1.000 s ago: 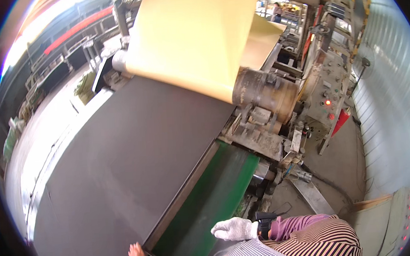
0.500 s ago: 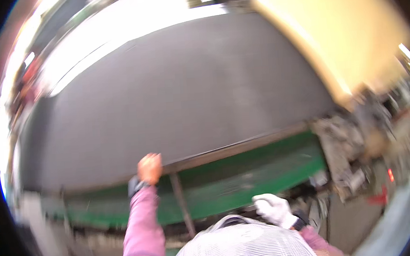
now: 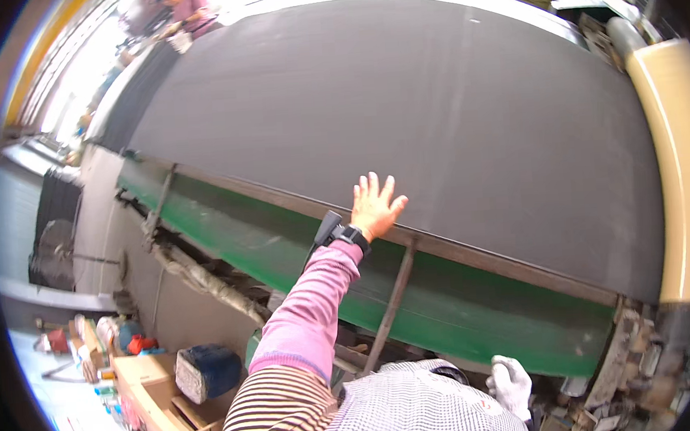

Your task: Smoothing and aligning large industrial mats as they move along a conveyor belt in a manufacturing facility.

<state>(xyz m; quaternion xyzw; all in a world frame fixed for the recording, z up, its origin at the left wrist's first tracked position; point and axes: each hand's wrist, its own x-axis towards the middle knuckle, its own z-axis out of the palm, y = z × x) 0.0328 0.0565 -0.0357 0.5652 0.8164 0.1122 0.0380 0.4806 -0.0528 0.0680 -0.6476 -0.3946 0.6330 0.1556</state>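
Spreading my left hand (image 3: 374,211) wide over dark sheeting (image 3: 315,107), I risk snagging if it advances; five-o'clock right hand's (image 3: 511,383) grip unclear.

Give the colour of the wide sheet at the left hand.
The wide sheet is dark grey, shown best in the head view.

Open room over the dark sheet (image 3: 401,93) ends rightward at the yellow roller (image 3: 680,171).

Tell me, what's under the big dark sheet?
Along the near edge of the sheet, a rail shows, and lower down a green strip. What is under the middle can't be seen, because the sheet covers it.
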